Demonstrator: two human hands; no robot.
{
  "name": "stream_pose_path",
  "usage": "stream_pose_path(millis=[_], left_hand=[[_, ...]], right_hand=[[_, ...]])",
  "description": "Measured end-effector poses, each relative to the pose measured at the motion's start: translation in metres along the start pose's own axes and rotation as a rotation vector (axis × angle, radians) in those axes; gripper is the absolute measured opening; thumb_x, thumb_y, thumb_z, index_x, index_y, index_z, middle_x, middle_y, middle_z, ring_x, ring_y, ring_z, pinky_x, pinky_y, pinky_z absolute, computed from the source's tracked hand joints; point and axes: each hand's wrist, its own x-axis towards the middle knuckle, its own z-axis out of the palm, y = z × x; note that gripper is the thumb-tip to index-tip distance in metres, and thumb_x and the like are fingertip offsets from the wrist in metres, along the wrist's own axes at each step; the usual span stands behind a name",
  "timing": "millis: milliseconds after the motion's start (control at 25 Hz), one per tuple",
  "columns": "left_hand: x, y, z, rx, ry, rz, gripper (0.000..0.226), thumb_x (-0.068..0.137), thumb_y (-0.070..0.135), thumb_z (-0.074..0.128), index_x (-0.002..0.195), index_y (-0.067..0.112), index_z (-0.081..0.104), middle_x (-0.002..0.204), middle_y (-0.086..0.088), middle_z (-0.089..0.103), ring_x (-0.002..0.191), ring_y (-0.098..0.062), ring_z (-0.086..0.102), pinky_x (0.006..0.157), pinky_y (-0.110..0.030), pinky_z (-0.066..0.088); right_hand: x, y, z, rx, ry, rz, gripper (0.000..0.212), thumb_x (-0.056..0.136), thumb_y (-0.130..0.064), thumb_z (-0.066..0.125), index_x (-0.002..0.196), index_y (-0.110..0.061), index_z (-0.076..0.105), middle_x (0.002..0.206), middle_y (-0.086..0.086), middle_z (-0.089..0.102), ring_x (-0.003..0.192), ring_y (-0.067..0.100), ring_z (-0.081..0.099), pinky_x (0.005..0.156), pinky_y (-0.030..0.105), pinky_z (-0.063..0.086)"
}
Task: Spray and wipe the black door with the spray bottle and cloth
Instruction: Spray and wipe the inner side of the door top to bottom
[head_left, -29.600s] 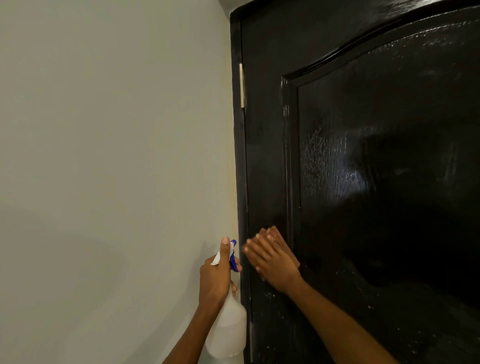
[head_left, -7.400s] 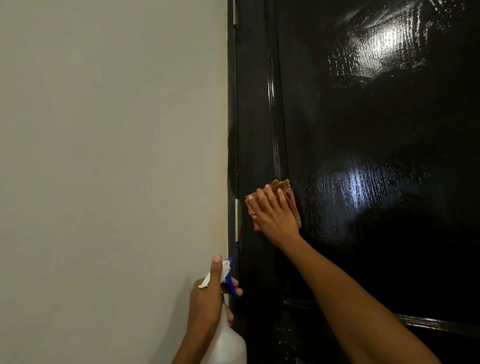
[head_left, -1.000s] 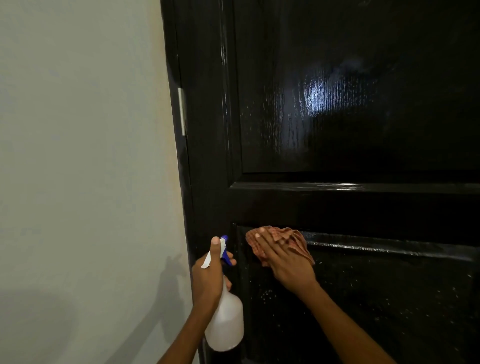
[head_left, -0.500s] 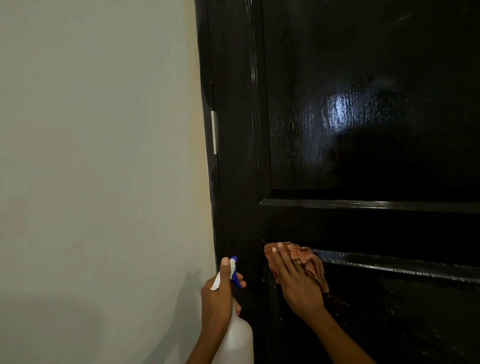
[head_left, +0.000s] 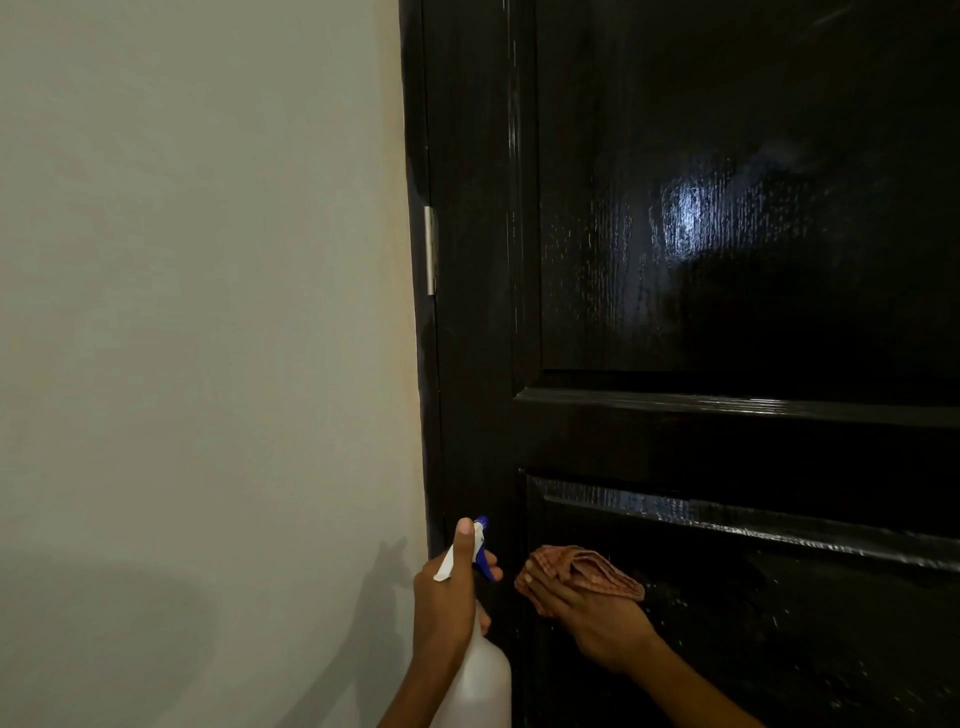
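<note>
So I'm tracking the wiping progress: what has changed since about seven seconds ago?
The right hand has carried the cloth down the black door from the upper panel's left edge to the lower panel's top left corner. Unchanged: the left hand still grips the spray bottle beside the door's edge.

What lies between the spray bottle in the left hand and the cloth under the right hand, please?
In the head view, only a bare strip of the black door separates the spray bottle from the cloth; nothing else lies there.
</note>
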Motion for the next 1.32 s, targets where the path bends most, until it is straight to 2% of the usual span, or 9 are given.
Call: stream_pose_path(millis=[120, 240, 360, 480, 640, 880, 1160, 1240, 1320], left_hand=[[0.001, 0.004, 0.000, -0.013, -0.002, -0.014, 0.067, 0.089, 0.058, 0.040, 0.098, -0.001, 0.069, 0.092, -0.018, 0.072, 0.083, -0.034, 0.069, 0.056, -0.032, 0.051], [0.002, 0.012, 0.000, -0.017, 0.003, -0.008, 0.064, 0.092, 0.056, 0.040, 0.096, -0.001, 0.069, 0.093, -0.018, 0.072, 0.082, -0.033, 0.069, 0.055, -0.030, 0.050], [0.005, 0.019, 0.000, -0.013, 0.001, -0.014, 0.062, 0.093, 0.054, 0.042, 0.097, -0.002, 0.069, 0.091, -0.017, 0.072, 0.081, -0.030, 0.069, 0.056, -0.030, 0.050], [0.005, 0.023, 0.001, -0.023, -0.026, 0.010, 0.066, 0.089, 0.057, 0.042, 0.099, -0.003, 0.069, 0.090, -0.017, 0.072, 0.078, -0.029, 0.069, 0.050, -0.029, 0.052], [0.001, 0.027, 0.003, -0.002, -0.017, 0.054, 0.069, 0.086, 0.060, 0.041, 0.098, -0.002, 0.069, 0.090, -0.018, 0.072, 0.074, -0.028, 0.069, 0.040, -0.024, 0.049], [-0.004, 0.029, 0.000, 0.024, -0.005, 0.151, 0.071, 0.083, 0.062, 0.036, 0.091, 0.002, 0.071, 0.084, -0.016, 0.073, 0.067, -0.029, 0.067, 0.042, -0.023, 0.048], [0.008, 0.024, -0.004, -0.031, -0.089, -0.018, 0.069, 0.092, 0.057, 0.036, 0.101, -0.005, 0.066, 0.098, -0.023, 0.069, 0.072, -0.029, 0.065, 0.038, -0.025, 0.048], [0.011, 0.024, -0.010, -0.028, -0.132, -0.072, 0.067, 0.094, 0.055, 0.037, 0.101, -0.005, 0.065, 0.101, -0.024, 0.067, 0.075, -0.030, 0.065, 0.041, -0.028, 0.051], [0.013, 0.028, -0.012, -0.011, -0.152, -0.065, 0.065, 0.093, 0.055, 0.037, 0.094, -0.003, 0.066, 0.098, -0.023, 0.068, 0.079, -0.032, 0.065, 0.049, -0.032, 0.052]], right_hand=[[0.002, -0.005, -0.007, -0.031, -0.108, -0.021, 0.093, 0.101, -0.025, 0.045, 0.150, -0.048, -0.031, 0.164, -0.016, -0.024, 0.157, 0.020, -0.004, 0.127, 0.046, 0.005], [0.040, -0.004, -0.040, -0.159, 0.163, 0.071, 0.089, 0.098, -0.030, 0.050, 0.162, -0.036, -0.012, 0.171, -0.004, -0.013, 0.157, 0.024, -0.001, 0.124, 0.055, 0.021], [0.081, 0.007, -0.090, -0.187, 0.214, 0.123, 0.092, 0.093, -0.033, 0.057, 0.164, -0.025, 0.000, 0.172, 0.004, -0.012, 0.158, 0.028, -0.005, 0.125, 0.054, 0.008], [0.087, 0.003, -0.083, -0.110, 0.194, 0.201, 0.104, 0.094, -0.029, 0.060, 0.160, -0.028, -0.020, 0.167, 0.000, -0.029, 0.157, 0.028, -0.015, 0.126, 0.057, 0.009], [0.048, -0.006, -0.040, -0.075, 0.201, 0.197, 0.081, 0.095, -0.028, 0.041, 0.165, -0.019, 0.000, 0.172, 0.006, -0.008, 0.155, 0.026, 0.018, 0.114, 0.050, 0.043], [0.071, -0.019, -0.058, -0.061, 0.205, 0.352, 0.101, 0.088, -0.033, 0.068, 0.164, -0.015, 0.004, 0.172, 0.012, -0.008, 0.158, 0.030, -0.002, 0.124, 0.055, 0.017], [0.050, -0.008, -0.046, -0.034, 0.226, 0.360, 0.106, 0.082, -0.032, 0.076, 0.165, -0.018, 0.011, 0.172, 0.009, -0.002, 0.156, 0.028, 0.017, 0.113, 0.047, 0.041], [0.057, -0.011, -0.052, -0.057, 0.224, 0.346, 0.106, 0.082, -0.036, 0.077, 0.164, -0.018, 0.012, 0.172, 0.011, -0.003, 0.157, 0.029, 0.008, 0.119, 0.050, 0.033], [0.080, -0.017, -0.073, -0.105, 0.252, 0.346, 0.103, 0.089, -0.034, 0.069, 0.165, -0.021, 0.000, 0.170, 0.010, -0.016, 0.157, 0.028, -0.014, 0.126, 0.051, -0.004]])
